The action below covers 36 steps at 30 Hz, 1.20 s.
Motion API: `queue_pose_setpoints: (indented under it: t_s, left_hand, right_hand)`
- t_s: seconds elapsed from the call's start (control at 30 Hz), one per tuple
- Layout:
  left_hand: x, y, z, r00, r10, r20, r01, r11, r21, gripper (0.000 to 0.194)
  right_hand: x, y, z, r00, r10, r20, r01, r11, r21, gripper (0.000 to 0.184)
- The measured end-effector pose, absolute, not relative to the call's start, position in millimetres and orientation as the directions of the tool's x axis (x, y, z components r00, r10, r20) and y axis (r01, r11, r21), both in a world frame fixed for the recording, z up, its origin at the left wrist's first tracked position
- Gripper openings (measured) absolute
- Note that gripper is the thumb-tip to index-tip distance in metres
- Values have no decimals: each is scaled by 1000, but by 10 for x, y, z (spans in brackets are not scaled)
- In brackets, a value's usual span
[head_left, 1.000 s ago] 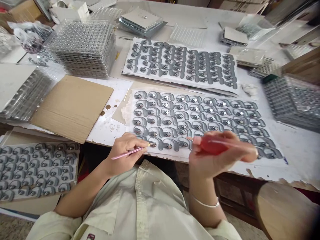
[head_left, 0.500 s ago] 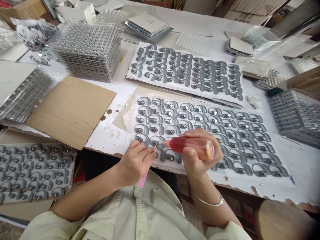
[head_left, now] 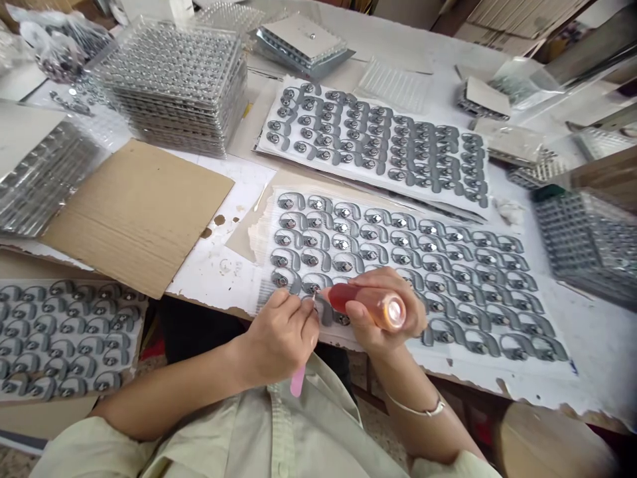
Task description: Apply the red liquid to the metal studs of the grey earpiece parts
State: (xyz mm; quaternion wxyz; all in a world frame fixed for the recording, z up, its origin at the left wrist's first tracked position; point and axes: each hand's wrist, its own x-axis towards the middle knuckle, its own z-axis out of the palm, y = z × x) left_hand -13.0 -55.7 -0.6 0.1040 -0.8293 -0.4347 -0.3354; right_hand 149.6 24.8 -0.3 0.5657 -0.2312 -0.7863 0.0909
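Observation:
My left hand (head_left: 284, 337) is closed on slim pink tweezers (head_left: 297, 382), whose pink end sticks out below my palm. Their other end points at a grey curved piece with a shiny round stone setting (head_left: 312, 287) in the front row of a white sheet (head_left: 261, 275). My right hand (head_left: 393, 318) is wrapped round a squeeze bottle (head_left: 365, 305) of red-orange liquid, tilted with its nozzle towards the same piece. The nozzle tip and the tweezer tip are close together; whether they touch is too small to tell. My right hand hides some pieces behind it.
A second sheet of similar pieces (head_left: 378, 136) lies farther back, and another board of them (head_left: 64, 338) sits lower left. Stacked clear trays (head_left: 169, 86) and brown cardboard (head_left: 144, 212) stand left. More packed trays (head_left: 590, 232) are at the right edge.
The bottle and my right hand have shifted left and slightly down, and the bottle's base is tipped more towards me. My left hand has moved slightly right and down with the tweezers.

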Motion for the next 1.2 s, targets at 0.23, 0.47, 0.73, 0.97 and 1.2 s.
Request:
queue_pose_setpoints:
  t_s: [0.23, 0.47, 0.73, 0.97, 1.2]
  left_hand:
    - [-129, -555, -13, 374, 656, 655, 792, -594, 143, 16]
    - [-127, -557, -23, 370, 672, 641, 799, -583, 150, 19]
    - [-146, -558, -28, 376, 670, 640, 785, -598, 165, 18]
    - [-153, -563, -34, 377, 664, 645, 771, -611, 180, 16]
    - [-156, -555, -23, 372, 667, 645, 774, -607, 182, 13]
  right_hand:
    - [1479, 233, 29, -270, 508, 818, 288, 853, -435, 23]
    - [1479, 249, -15, -252, 504, 826, 318, 849, -421, 25]
    - [1495, 262, -51, -235, 494, 837, 313, 854, -416, 30]
    - [1497, 272, -60, -214, 479, 851, 310, 860, -406, 30]
    - [1495, 279, -64, -220, 472, 854, 331, 859, -390, 36]
